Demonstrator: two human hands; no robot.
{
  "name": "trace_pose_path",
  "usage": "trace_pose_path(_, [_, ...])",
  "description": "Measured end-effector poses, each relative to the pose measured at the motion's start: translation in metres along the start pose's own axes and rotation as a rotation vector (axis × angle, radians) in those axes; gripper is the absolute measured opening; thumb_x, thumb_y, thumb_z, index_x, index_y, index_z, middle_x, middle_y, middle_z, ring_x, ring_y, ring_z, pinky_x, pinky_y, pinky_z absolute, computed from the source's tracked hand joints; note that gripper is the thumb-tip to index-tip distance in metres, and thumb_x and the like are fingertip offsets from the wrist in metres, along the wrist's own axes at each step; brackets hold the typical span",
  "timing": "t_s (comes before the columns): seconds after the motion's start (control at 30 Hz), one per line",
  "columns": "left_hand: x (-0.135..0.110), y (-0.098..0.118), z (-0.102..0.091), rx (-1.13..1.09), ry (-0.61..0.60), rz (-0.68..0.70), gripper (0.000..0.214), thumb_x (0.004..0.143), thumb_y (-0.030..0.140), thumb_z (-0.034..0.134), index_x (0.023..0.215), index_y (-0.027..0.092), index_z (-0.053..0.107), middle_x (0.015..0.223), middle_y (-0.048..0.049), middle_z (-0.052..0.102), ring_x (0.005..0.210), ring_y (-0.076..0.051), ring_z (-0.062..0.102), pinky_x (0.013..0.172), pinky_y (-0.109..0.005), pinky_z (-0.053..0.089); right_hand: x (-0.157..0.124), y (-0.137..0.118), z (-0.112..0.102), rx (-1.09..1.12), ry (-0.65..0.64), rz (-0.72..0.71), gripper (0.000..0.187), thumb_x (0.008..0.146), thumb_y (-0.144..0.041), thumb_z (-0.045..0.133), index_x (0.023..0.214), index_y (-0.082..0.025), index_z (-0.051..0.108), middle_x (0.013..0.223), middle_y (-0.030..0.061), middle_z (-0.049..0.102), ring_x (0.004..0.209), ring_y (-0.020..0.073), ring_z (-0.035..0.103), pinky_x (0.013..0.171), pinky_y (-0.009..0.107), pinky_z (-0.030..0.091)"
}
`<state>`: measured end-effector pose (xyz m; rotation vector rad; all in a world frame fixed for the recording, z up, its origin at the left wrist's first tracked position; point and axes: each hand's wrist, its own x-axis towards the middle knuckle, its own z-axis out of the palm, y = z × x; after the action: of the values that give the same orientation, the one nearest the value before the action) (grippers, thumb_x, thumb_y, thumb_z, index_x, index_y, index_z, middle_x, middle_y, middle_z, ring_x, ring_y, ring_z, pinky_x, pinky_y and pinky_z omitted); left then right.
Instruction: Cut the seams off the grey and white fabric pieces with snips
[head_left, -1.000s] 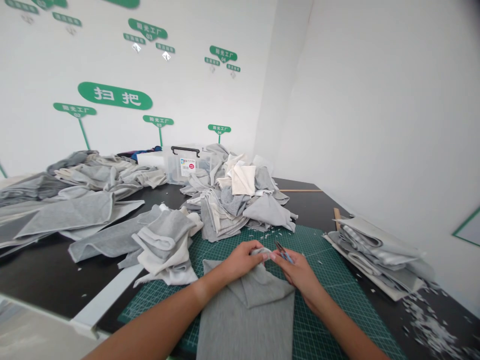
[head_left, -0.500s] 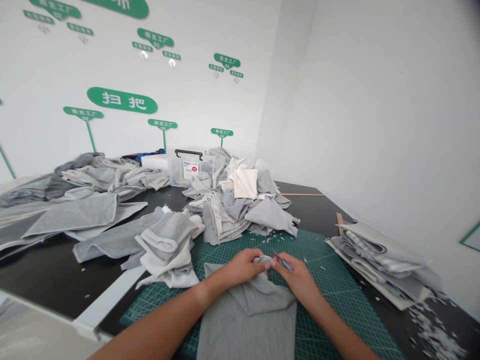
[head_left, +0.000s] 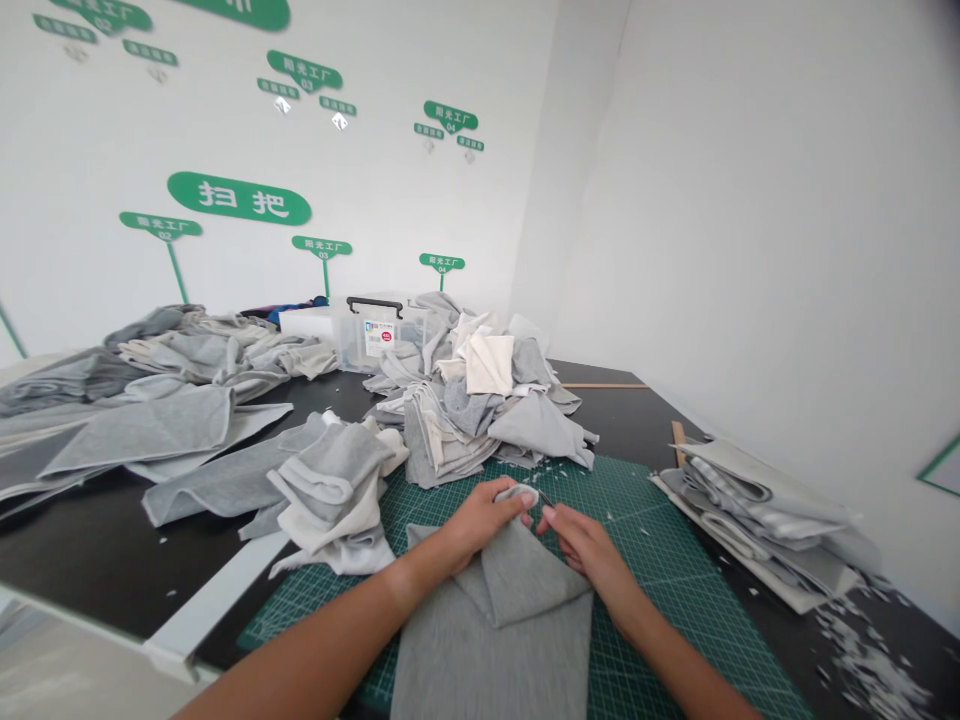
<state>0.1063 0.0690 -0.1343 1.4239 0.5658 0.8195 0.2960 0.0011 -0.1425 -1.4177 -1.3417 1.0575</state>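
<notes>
A grey cloth [head_left: 495,660] lies on the green cutting mat [head_left: 675,580] in front of me, its far corner folded up. My left hand [head_left: 484,520] pinches that raised corner between thumb and fingers, the pale underside showing at the tip. Close beside it, my right hand [head_left: 589,545] is closed around small thread snips [head_left: 545,497]. Only their dark pointed tip shows, at the cloth's raised edge; the fingers hide the rest. Whether the blades touch the cloth I cannot tell.
A heap of grey and cream cloths [head_left: 480,400] sits beyond the mat, before a clear plastic box [head_left: 352,340]. More cloths [head_left: 337,480] lie to the left. At right are a folded stack [head_left: 757,520] and scattered scraps [head_left: 870,660] on the black table [head_left: 615,410].
My right hand has turned, so the snips' bluish body is now hidden and the tip points at the cloth corner. My left hand has lifted that corner slightly away from me.
</notes>
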Motion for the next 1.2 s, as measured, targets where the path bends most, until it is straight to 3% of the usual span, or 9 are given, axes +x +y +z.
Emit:
trace_pose_path(0.2, [-0.002, 0.009, 0.004, 0.015, -0.035, 0.051, 0.038, 0.088, 0.053, 0.064, 0.084, 0.015, 0.064, 0.08, -0.0016, 0.063, 0.072, -0.013, 0.053, 0.068, -0.024, 0.038, 0.0, -0.001, 0.004, 0.09, -0.017, -0.051, 0.057, 0.085, -0.074, 0.056, 0.08, -0.018, 0.063, 0.056, -0.0054, 0.034, 0.047, 0.0084, 0.023, 0.044, 0.023, 0.019])
trace_pose_path(0.43, [-0.005, 0.014, 0.005, 0.032, -0.063, 0.113, 0.037, 0.093, 0.05, 0.058, 0.084, 0.015, 0.064, 0.086, -0.003, 0.064, 0.079, -0.015, 0.056, 0.074, -0.026, 0.04, -0.005, 0.004, 0.005, 0.018, -0.045, -0.099, 0.05, 0.099, -0.065, 0.042, 0.089, -0.019, 0.06, 0.062, -0.005, 0.032, 0.056, 0.0114, 0.026, 0.051, 0.024, 0.021])
trace_pose_path(0.77, [-0.003, 0.009, 0.004, 0.074, -0.027, 0.108, 0.035, 0.093, 0.05, 0.059, 0.091, 0.015, 0.065, 0.082, -0.0027, 0.064, 0.079, -0.016, 0.056, 0.075, -0.026, 0.04, -0.014, -0.004, 0.009, 0.029, -0.04, -0.103, 0.044, 0.1, -0.061, 0.042, 0.085, -0.021, 0.051, 0.066, -0.0047, 0.03, 0.06, 0.0124, 0.026, 0.053, 0.025, 0.021])
trace_pose_path(1.2, [-0.002, 0.006, 0.006, 0.018, -0.036, 0.098, 0.031, 0.09, 0.046, 0.063, 0.087, 0.015, 0.064, 0.076, -0.0008, 0.061, 0.076, -0.015, 0.054, 0.075, -0.025, 0.04, -0.022, -0.015, 0.014, -0.194, 0.037, -0.145, 0.041, 0.101, -0.058, 0.041, 0.09, -0.023, 0.058, 0.08, -0.0017, 0.053, 0.07, 0.0146, 0.045, 0.062, 0.024, 0.034])
